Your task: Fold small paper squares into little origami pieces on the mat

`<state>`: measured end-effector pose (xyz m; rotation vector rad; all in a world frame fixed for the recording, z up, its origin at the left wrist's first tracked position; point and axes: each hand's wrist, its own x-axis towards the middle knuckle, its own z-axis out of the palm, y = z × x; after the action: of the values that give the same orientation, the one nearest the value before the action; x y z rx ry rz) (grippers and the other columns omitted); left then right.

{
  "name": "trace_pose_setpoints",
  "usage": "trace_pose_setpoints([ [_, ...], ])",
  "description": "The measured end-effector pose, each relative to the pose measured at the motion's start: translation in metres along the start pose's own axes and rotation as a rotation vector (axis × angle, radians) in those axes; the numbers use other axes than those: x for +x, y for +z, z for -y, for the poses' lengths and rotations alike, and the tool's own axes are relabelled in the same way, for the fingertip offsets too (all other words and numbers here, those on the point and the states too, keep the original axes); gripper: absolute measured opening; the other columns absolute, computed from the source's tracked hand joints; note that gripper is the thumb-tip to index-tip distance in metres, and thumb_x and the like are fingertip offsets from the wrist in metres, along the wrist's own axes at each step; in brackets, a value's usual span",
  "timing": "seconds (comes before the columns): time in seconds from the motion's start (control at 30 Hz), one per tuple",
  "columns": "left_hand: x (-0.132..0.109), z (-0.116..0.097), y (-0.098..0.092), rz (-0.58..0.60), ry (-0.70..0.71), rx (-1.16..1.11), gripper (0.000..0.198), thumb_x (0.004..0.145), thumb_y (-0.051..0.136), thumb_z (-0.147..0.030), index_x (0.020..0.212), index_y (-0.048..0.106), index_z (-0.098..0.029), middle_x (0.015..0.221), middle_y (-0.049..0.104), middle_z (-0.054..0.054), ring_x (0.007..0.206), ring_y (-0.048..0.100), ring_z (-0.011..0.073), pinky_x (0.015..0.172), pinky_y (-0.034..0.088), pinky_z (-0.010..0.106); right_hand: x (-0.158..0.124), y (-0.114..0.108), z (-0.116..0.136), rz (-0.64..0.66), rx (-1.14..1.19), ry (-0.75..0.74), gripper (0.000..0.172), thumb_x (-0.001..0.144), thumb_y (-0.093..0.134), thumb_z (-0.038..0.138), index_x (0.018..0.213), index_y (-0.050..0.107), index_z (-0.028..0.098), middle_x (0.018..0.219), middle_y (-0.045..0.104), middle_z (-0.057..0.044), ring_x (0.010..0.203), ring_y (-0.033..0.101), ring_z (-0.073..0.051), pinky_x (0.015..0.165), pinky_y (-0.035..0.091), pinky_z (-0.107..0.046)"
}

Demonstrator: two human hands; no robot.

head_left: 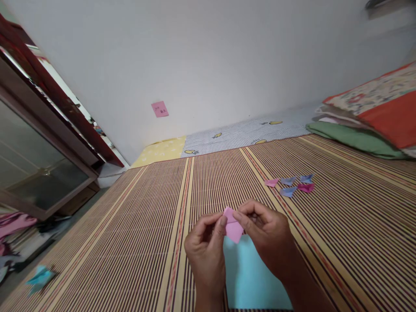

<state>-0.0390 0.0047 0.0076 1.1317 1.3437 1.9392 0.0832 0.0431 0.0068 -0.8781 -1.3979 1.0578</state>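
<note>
A small folded piece of pink paper (pixel 234 232) is held up between both hands, a crease running across it. My left hand (pixel 208 247) pinches its left edge between thumb and fingers. On the other side, my right hand (pixel 268 229) grips the right edge the same way, its thumb lying on the paper. Below the hands a light blue sheet (pixel 256 277) lies flat on the striped mat (pixel 136 242), partly covered by my right hand and forearm.
Several small folded paper pieces (pixel 288 191), pink, blue and magenta, lie beyond my right hand. A crumpled turquoise paper piece (pixel 40 277) rests at the mat's left edge. Folded bedding (pixel 364 138) is piled at the far right. A pink note (pixel 160 109) hangs on the wall.
</note>
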Motion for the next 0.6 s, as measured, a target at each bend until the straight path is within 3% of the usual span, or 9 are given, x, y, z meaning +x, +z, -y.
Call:
trace_pose_setpoints([
  [0.6, -0.0005, 0.0029, 0.003, 0.014, -0.118, -0.091, 0.013, 0.077, 0.086, -0.027, 0.085, 0.081, -0.019, 0.079, 0.079, 0.004, 0.073, 0.074, 0.0176, 0.068, 0.061, 0.026, -0.0001, -0.0011, 0.0037, -0.049, -0.04, -0.094, 0.023, 0.093, 0.07, 0.031, 0.073, 0.064, 0.021, 0.076, 0.065, -0.002, 0.069, 0.061, -0.017, 0.063, 0.048, -0.03],
])
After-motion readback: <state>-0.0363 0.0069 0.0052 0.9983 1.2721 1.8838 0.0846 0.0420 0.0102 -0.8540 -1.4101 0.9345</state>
